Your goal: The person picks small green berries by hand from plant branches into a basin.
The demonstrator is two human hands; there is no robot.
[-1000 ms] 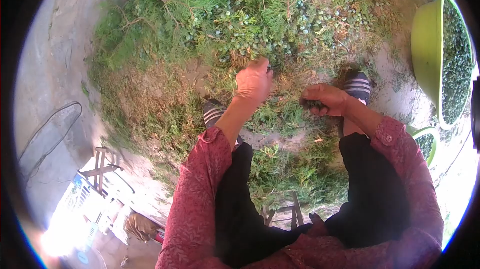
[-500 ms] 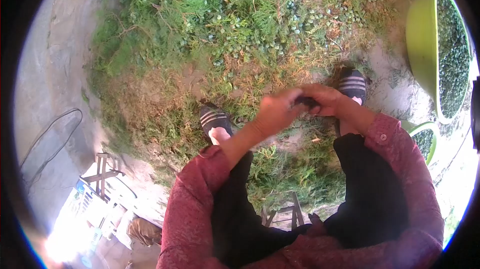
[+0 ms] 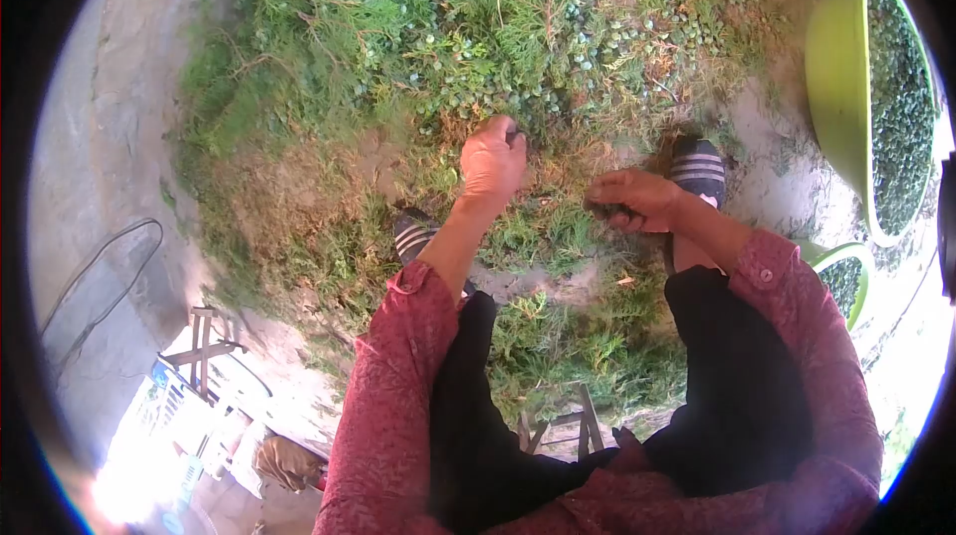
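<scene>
The left hand (image 3: 493,165) is curled at the near edge of the heaped green branches (image 3: 468,27); what its fingers close on is too small to tell. To its right and slightly nearer, the right hand (image 3: 633,201) holds something small and dark in bent fingers, near the striped shoe (image 3: 698,169) on the right. At the far right, a large green tub (image 3: 836,87) holds small green pieces (image 3: 899,117), with a smaller green tub (image 3: 864,286) nearer.

Bright daylight burns out to white glare at the lower left and along the right edge, fisheye distortion curves the dark-cornered frame, and fine leafy detail looks soft.
</scene>
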